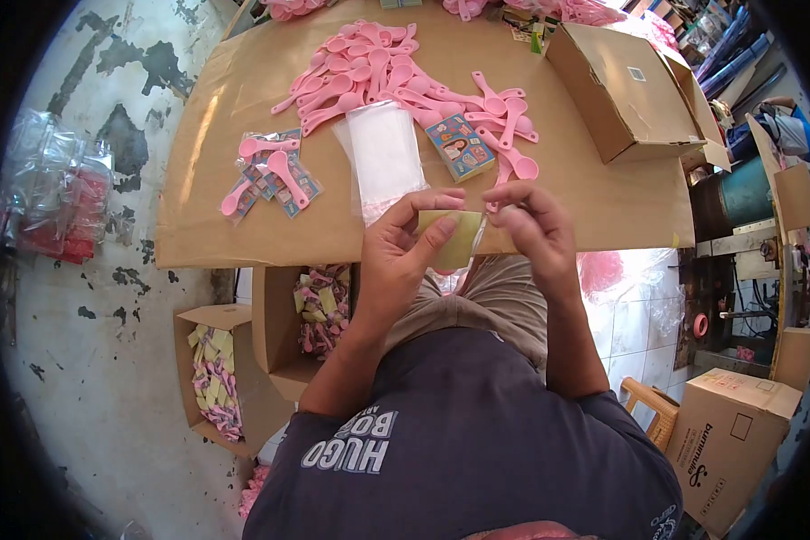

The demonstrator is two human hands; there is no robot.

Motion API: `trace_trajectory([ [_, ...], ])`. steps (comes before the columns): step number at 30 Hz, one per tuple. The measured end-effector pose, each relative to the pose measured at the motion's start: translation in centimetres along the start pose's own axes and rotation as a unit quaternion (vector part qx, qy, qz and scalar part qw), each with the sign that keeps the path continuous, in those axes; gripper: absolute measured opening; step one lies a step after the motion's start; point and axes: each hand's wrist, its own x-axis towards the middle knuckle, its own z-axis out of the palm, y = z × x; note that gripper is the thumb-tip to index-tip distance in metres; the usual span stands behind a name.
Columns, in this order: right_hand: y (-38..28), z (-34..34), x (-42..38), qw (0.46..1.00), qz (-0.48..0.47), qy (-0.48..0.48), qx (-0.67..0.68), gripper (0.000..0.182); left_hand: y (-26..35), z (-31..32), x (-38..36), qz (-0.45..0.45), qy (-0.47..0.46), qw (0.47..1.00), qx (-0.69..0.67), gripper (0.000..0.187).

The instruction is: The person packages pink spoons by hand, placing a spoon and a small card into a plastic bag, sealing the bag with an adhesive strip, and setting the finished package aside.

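My left hand [405, 238] grips a packet with a yellowish card [454, 236] in clear plastic, thumb across its face. A bit of pink shows below the card. At the packet's right edge, the curled fingers of my right hand [533, 225] pinch the clear plastic bag [480, 236]. Just beyond my hands lie a stack of clear plastic bags [385, 148] and a stack of blue printed cards [460, 147]. Pink measuring spoons [360, 72] are heaped at the back. Several packed spoons with cards [279, 175] lie at the left.
An open cardboard box [616, 94] stands at the table's right. Below the left edge are boxes of packed spoons [214, 382]. A closed carton [733, 441] sits on the floor at the right. Plastic packs [58, 193] hang on the left wall.
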Motion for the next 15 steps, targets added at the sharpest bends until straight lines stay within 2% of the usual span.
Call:
trace_trajectory([
  [6,-0.1,1.0,0.2,0.997,0.067,-0.033,0.021,0.016,1.3,-0.7,-0.5,-0.094,0.014,0.994,-0.046,0.022],
  [10,0.0,0.7,0.4,0.998,0.052,-0.023,0.006,0.014,1.5,-1.2,-0.6,-0.085,0.011,0.996,-0.019,0.025],
  [15,-0.2,0.6,0.2,0.998,0.027,-0.031,0.055,0.009,1.8,-1.7,-1.1,-0.065,-0.005,0.998,-0.004,0.019],
])
